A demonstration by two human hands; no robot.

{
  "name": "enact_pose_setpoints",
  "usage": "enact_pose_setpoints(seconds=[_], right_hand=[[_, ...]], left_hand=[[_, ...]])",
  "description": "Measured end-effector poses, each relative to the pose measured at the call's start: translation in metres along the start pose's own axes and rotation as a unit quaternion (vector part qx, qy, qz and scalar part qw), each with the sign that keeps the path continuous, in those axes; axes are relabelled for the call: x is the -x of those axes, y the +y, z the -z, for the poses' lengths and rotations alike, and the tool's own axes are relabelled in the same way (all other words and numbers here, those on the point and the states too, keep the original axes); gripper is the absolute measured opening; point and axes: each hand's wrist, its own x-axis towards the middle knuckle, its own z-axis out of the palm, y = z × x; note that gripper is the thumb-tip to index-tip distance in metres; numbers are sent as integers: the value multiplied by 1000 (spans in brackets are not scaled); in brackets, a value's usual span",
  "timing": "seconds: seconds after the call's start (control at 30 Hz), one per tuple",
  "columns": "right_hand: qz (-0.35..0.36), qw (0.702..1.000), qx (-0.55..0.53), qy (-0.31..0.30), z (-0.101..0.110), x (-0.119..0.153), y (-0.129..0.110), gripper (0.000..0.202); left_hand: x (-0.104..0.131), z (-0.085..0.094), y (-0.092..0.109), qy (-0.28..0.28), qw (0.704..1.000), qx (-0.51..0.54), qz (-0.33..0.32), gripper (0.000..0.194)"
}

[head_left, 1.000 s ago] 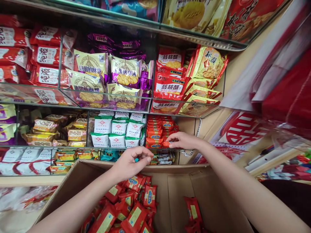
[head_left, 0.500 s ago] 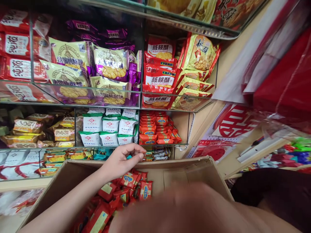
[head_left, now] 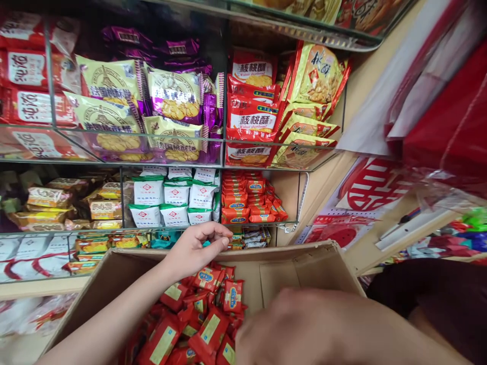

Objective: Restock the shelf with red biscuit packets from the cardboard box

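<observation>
Hovering left hand (head_left: 200, 248), narrow finger-thumb gap, over box (head_left: 297, 253).
Box near shelf (head_left: 288, 190), likely easing reach; right hand (head_left: 297, 329) blurred by packets (head_left: 207, 329), can't tell grip.

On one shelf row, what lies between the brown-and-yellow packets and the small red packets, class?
White, green-edged packets lie there, as the head view shows.

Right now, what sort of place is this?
Likely a snack or grocery shop: wrapped biscuits stacked in divided shelves, and a cardboard box holding loose red packets.
</observation>
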Motion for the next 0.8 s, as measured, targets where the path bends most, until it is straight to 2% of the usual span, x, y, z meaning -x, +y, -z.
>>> enact_pose_setpoints(seconds=[0.07, 0.1, 0.13, 0.17, 0.27, 0.37, 0.5, 0.6, 0.63, 0.7, 0.77, 0.8], right_hand=[[-53, 990, 35, -125, -13, -13, 10, 24], [-106, 978, 68, -166, -24, -19, 22, 25], [-164, 965, 124, -163, -36, -24, 39, 31], [-194, 957, 159, -145, -49, -26, 58, 41], [-260, 943, 133, -160, -86, -24, 114, 65], [-314, 938, 77, -121, -107, -19, 142, 56], [-331, 941, 23, -57, -115, -26, 143, 24], [-330, 942, 19, -49, -111, -33, 135, 10], [-324, 945, 17, -51, -107, -34, 130, 10], [-290, 956, 8, -43, -90, -32, 112, 22], [-219, 976, -14, 2, -65, -28, 87, 38], [-181, 982, -35, 33, -51, -27, 72, 38]], left_hand=[[1, 0, -1, -6, 1000, -2, 1, 18], [1, 0, -1, -7, 1000, -3, 2, 18], [2, 0, -1, -6, 1000, -2, 3, 18], [2, 0, -1, -5, 1000, -1, 6, 18], [2, 0, 1, -3, 1000, 0, 12, 18], [1, 0, 4, -4, 1000, -5, 15, 19], [2, 2, 2, -9, 1000, -18, 13, 19], [2, 2, -2, -10, 1000, -10, 17, 19], [2, 2, -2, -10, 1000, -3, 21, 20], [1, 2, -1, -12, 999, 15, 30, 22], [1, 2, 2, -13, 999, 33, 34, 26], [0, 3, 4, -19, 998, 43, 32, 29]])
